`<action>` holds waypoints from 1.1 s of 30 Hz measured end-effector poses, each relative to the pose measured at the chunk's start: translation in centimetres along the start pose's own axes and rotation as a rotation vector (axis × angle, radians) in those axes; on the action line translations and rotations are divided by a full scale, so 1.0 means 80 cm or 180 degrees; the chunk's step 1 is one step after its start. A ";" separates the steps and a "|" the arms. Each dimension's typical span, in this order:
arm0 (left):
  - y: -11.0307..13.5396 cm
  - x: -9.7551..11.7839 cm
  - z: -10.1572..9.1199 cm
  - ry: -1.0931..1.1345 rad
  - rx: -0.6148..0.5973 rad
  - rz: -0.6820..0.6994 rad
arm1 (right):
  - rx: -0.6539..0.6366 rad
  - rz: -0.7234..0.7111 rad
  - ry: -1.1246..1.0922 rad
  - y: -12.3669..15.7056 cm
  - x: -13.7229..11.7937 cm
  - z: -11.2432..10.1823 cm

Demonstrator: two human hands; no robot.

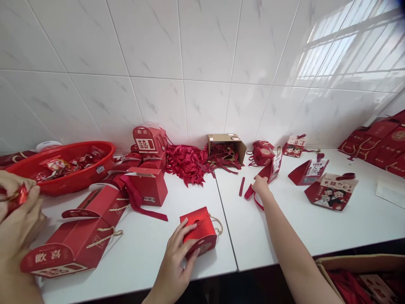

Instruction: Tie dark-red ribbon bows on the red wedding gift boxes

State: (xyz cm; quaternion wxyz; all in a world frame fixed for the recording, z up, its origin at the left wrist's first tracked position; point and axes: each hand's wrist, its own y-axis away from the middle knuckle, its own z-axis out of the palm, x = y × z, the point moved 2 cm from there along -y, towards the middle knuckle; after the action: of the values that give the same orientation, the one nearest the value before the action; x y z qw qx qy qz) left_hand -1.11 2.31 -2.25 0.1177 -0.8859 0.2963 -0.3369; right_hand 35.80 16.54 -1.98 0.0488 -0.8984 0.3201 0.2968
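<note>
My left hand is wrapped over a small shiny red gift box, thumb on its near side and fingers on top, at the table's front edge. A twisted cord handle sticks out from the box's right side. Further off, my right hand reaches out with fingers curled at the lower left of an upright red candy box. A red ribbon loops beside and under that hand. Its fingertips are hidden, so I cannot tell whether they grip the box or the ribbon.
At left, another person's hands hold something shiny red beside a red basin of wrapped sweets. Red boxes stand nearby. A ribbon heap and a cardboard box line the wall. Finished-looking boxes stand right; an open carton sits below.
</note>
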 end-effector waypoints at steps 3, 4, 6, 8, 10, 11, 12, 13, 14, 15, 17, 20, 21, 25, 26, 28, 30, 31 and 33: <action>-0.002 -0.004 0.004 0.0071 -0.0002 -0.0006 | -0.0077 -0.0223 -0.0366 0.006 0.002 -0.025; -0.004 -0.005 0.006 0.0133 0.0030 -0.0031 | -0.0123 -0.0357 -0.0524 0.013 0.000 -0.035; -0.010 -0.004 0.008 0.0343 0.0264 -0.0194 | -0.0288 -0.0692 -0.0884 0.036 -0.010 -0.055; -0.018 0.004 0.006 0.0583 0.0646 -0.0363 | -0.0541 -0.1067 -0.1254 0.071 -0.023 -0.074; -0.026 0.021 -0.003 0.0778 0.1034 -0.0365 | -0.0878 -0.1426 -0.1666 0.115 -0.037 -0.088; -0.029 0.034 -0.009 0.0843 0.1160 -0.0276 | -0.1176 -0.1673 -0.2141 0.138 -0.046 -0.093; -0.032 0.047 -0.017 0.0901 0.1226 -0.0151 | -0.1457 -0.1874 -0.2547 0.162 -0.054 -0.097; -0.035 0.062 -0.024 0.0953 0.1207 -0.0006 | -0.1699 -0.2023 -0.2827 0.184 -0.061 -0.099; -0.038 0.077 -0.030 0.0993 0.1089 0.0189 | -0.1920 -0.2151 -0.3068 0.205 -0.067 -0.100; -0.041 0.091 -0.035 0.1043 0.0896 0.0327 | -0.2157 -0.2230 -0.3254 0.223 -0.073 -0.099; -0.046 0.112 -0.041 0.1288 0.0451 0.0335 | -0.2629 -0.2255 -0.3582 0.251 -0.083 -0.093; -0.047 0.124 -0.039 0.2263 -0.0171 -0.0229 | -0.3053 -0.2052 -0.3943 0.274 -0.088 -0.083; -0.046 0.123 -0.038 0.2693 -0.0314 -0.0435 | -0.3082 -0.1973 -0.4005 0.278 -0.088 -0.080; -0.039 0.112 -0.046 0.3853 -0.0120 -0.0916 | -0.3195 -0.1785 -0.3968 0.284 -0.078 -0.076; -0.037 0.109 -0.051 0.3954 0.0048 -0.0959 | -0.3224 -0.1767 -0.3920 0.284 -0.075 -0.077; -0.035 0.105 -0.064 0.4051 0.0336 -0.0999 | -0.3204 -0.1774 -0.3811 0.284 -0.069 -0.077; -0.033 0.102 -0.077 0.4145 0.0565 -0.0969 | -0.3099 -0.1835 -0.3712 0.283 -0.065 -0.078; -0.032 0.101 -0.083 0.4176 0.0677 -0.0936 | -0.3027 -0.1884 -0.3642 0.282 -0.064 -0.078; -0.029 0.098 -0.094 0.4177 0.0912 -0.0864 | -0.2876 -0.1975 -0.3325 0.281 -0.063 -0.079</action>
State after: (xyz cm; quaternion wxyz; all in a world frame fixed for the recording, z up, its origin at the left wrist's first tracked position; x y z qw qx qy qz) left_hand -0.45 -0.65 8.42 -0.0135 -0.5035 0.1452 -0.8516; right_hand 22.29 -0.28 8.33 -0.0975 -0.6225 -0.1650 0.7588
